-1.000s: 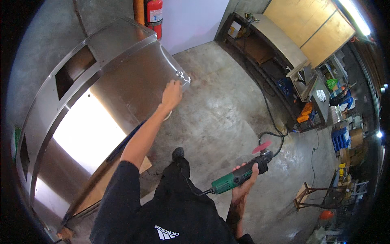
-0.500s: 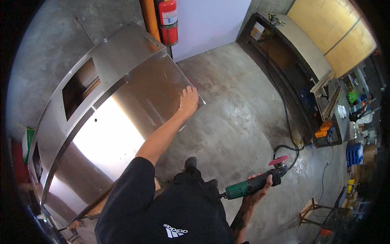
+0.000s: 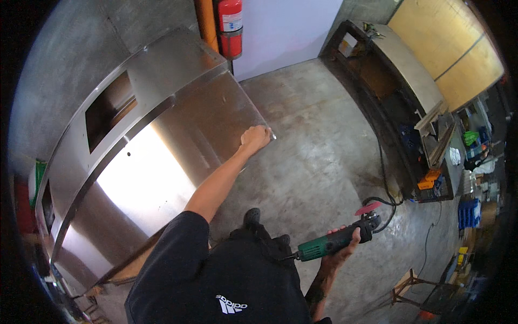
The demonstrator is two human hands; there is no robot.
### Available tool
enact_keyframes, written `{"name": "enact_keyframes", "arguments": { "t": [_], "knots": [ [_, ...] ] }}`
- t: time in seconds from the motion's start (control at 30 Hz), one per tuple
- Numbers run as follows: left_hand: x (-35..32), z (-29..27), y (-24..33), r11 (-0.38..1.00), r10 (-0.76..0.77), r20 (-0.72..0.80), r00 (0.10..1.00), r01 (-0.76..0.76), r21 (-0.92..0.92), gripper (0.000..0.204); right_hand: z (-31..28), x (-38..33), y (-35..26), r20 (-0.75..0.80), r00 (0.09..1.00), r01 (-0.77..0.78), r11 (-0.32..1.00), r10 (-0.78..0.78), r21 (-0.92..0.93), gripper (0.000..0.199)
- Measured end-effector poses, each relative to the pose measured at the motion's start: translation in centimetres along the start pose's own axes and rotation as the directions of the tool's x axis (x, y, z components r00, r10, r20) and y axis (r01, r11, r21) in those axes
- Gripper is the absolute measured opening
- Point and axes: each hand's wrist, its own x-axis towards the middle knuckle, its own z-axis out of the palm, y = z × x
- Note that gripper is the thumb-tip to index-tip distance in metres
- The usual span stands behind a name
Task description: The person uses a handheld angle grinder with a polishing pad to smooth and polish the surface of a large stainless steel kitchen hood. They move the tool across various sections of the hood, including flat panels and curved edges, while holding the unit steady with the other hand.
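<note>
A large steel cabinet-like piece (image 3: 210, 116) with a shiny sheet-metal top fills the left side. At its right front corner, my left hand (image 3: 256, 138) is closed, the fingers curled at the panel's edge. Low on the right, my right hand (image 3: 341, 249) is wrapped around a green and black angle grinder (image 3: 322, 247). The grinder carries a pink disc (image 3: 368, 208) at its far end, held above the floor and apart from the steel. Its cord leaves the rear end toward my body. Whether the disc spins I cannot tell.
A red fire extinguisher (image 3: 231, 27) hangs by an orange post (image 3: 206, 21). On the right stands a dark-framed bench (image 3: 418, 70) with tools. A black cable (image 3: 384, 167) loops down from it near the grinder. A small wooden stool (image 3: 413, 286) stands lower right.
My left hand has gone from fingers laid flat on the panel to curled at its edge, shifting slightly right. The right hand and grinder are nearly where they were.
</note>
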Motion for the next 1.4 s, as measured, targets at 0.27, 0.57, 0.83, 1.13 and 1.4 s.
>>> {"name": "enact_keyframes", "arguments": {
  "t": [0.27, 0.57, 0.83, 1.13, 1.4],
  "knots": [
    [-1.6, 2.6, -0.3, 0.985, 0.002, -0.199, 0.98, -0.036, -0.171, 0.049, 0.2, 0.0, -0.2, 0.005, 1.0, -0.011, 0.995, 0.011, -0.097, 0.051],
    [-7.6, 5.5, 2.1, 0.963, -0.079, -0.267, 0.96, 0.004, -0.271, 0.039, 4.3, 1.8, -1.5, 0.214, 0.975, -0.016, 0.974, 0.065, -0.226, 0.046],
    [-14.7, 8.9, 3.6, 0.954, -0.076, -0.352, 0.933, -0.034, -0.296, 0.033, 6.8, 5.6, -3.2, 0.323, 0.92, -0.124, 0.945, 0.224, -0.302, 0.045],
    [-22.5, 10.7, 3.8, 0.984, -0.137, -0.392, 0.91, 0.08, -0.157, 0.036, 4.3, 9.2, -5.6, 0.448, 0.83, -0.2, 0.927, 0.332, -0.318, 0.046],
    [-26.7, 9.0, 5.2, 0.939, -0.294, -0.372, 0.88, 0.193, -0.284, 0.041, 1.6, 12.6, -6.3, 0.437, 0.817, -0.249, 0.914, 0.376, -0.321, 0.054]
  ]
}}
